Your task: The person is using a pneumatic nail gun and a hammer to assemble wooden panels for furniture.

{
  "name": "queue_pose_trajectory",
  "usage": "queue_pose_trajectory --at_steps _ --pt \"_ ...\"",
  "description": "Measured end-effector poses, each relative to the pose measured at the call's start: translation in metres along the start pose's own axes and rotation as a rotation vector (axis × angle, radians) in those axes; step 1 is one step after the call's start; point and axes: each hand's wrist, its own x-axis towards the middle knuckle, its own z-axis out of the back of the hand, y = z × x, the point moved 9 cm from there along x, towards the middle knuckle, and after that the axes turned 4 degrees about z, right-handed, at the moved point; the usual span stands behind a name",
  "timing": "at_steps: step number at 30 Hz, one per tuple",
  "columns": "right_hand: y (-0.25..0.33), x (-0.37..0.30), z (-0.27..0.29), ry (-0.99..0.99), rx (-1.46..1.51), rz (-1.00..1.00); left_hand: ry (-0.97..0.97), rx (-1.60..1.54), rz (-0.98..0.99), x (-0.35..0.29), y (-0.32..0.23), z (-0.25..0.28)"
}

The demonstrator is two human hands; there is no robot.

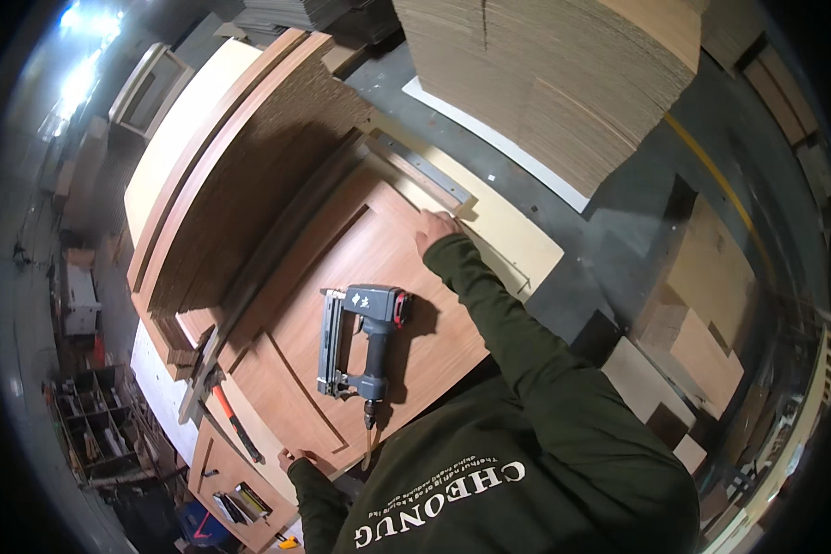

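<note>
A reddish wooden panel (434,342) with a framed edge lies in front of me. My right hand (437,229) is closed on its far right edge, close to a grey bar (423,168). Down at the panel's near left edge, my left hand (300,458) grips the border with bent fingers, partly hidden by the sleeve. Between my hands a dark grey nail gun (365,342) rests on the panel, its air hose (369,448) running toward me. Beside the left edge lies a hammer (235,423) with an orange and black handle.
A tall stack of brown sheets (249,194) curves along the left side. Behind stands a larger pile of sheets (545,92). Wooden boxes (688,355) sit on the floor at right. At lower left are a small board with nail strips (242,503) and a compartment rack (97,420).
</note>
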Motion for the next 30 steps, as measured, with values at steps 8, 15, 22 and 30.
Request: queue_pose_trajectory --at_steps 8,15,22,30 --pt "0.006 0.051 -0.029 0.062 0.032 -0.165 -0.167 0.369 -0.107 -0.012 -0.013 0.003" --pt "-0.002 0.041 -0.027 0.108 -0.025 -0.12 -0.217 0.371 -0.135 -0.045 -0.044 0.011" --pt "-0.024 -0.003 0.0 0.082 -0.042 -0.029 -0.226 0.337 -0.159 -0.036 -0.028 0.007" --pt "-0.052 -0.071 0.027 0.102 0.217 -0.158 -0.259 0.261 -0.521 -0.081 -0.108 0.005"
